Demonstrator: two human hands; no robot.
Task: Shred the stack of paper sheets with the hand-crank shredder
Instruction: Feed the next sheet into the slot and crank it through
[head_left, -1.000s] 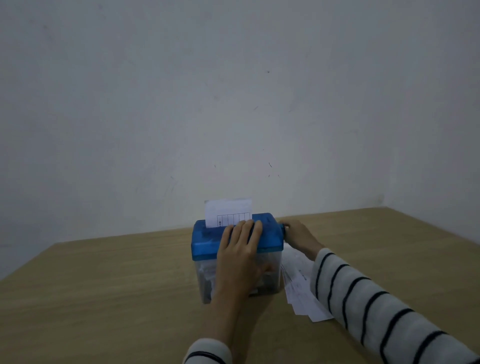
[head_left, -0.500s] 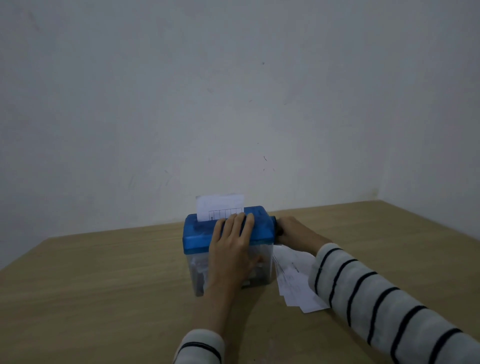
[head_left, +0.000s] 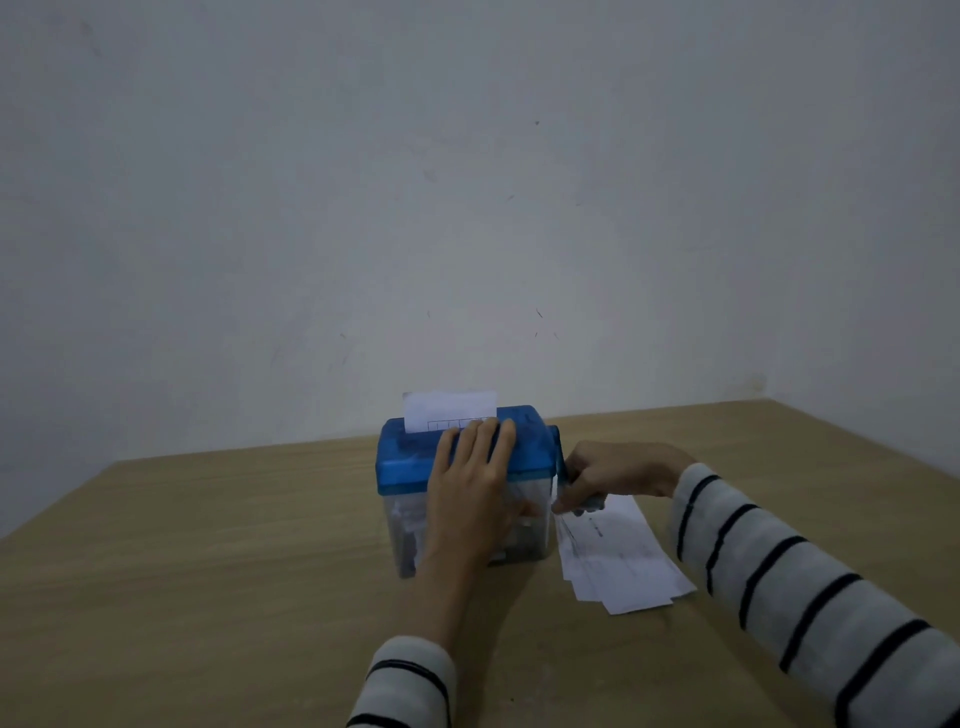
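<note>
1. Shredder (head_left: 462, 467) standing upright near the middle of the table (head_left: 208, 571), toward the far edge; blue lid on a clear bin with paper scraps inside.
2. One sheet (head_left: 449, 408) sticking up from the slot in the lid, a row of printed boxes showing just above it.
3. Left hand (head_left: 475, 488) laid over the front of the shredder, straight fingers pressing on the lid, palm against the clear bin; nothing gripped.
4. Right hand (head_left: 610, 475) just beside the shredder's right side, fingers curled round the crank handle (head_left: 582, 501), low by the bin.
5. Stack of sheets (head_left: 618, 561) lying flat on the table just right of the shredder, slightly fanned, partly under the right hand.
6. Striped sleeves (head_left: 810, 582) on both arms, pale with dark bands.
7. Tabletop of light wood grain, reaching back to the wall (head_left: 467, 208).
8. Plain pale wall with small dark specks; room corner at the right, dim light overall.
</note>
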